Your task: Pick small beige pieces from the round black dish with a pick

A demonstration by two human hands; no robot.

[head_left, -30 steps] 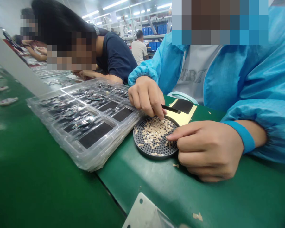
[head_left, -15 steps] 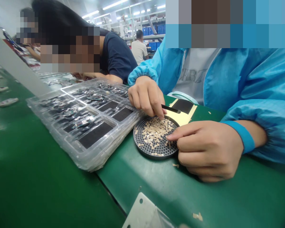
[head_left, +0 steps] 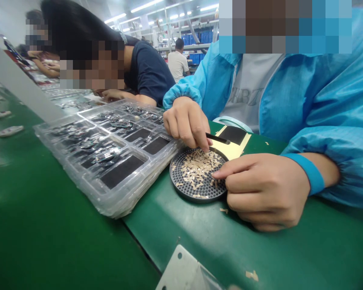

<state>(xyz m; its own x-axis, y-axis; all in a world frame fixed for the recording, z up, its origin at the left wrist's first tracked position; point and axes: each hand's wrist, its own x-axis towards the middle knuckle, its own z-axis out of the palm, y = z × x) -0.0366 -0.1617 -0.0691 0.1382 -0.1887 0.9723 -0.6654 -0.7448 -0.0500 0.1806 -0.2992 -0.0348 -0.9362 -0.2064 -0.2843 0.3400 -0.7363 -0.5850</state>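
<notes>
Neither of my own hands can be made out. Facing me, a person in a blue jacket [head_left: 293, 92] works at the green table. One of that person's hands [head_left: 189, 123], at the left, has bent fingers around a slim black tool [head_left: 218, 138], perhaps tweezers. Its fingertips reach down to small tan pieces [head_left: 196, 167] heaped in a round dark dish [head_left: 183, 192] with a dimpled floor. The same person's other hand [head_left: 266, 189], with a blue wristband, is curled at the dish's near right rim, index finger over the pieces. Whether that finger pinches a piece is hidden.
A clear compartment tray [head_left: 121, 201] with small electronic parts stands left of the dish. Behind the dish lies a yellow sheet [head_left: 234, 151] with a black patch. A white metal plate [head_left: 181, 266] is at the bottom edge. Another person [head_left: 151, 68] leans over the table.
The upper body of the person in blue and the head of the person in dark clothing have shifted slightly. The blue-sleeved hands, the tool and the dish look the same.
</notes>
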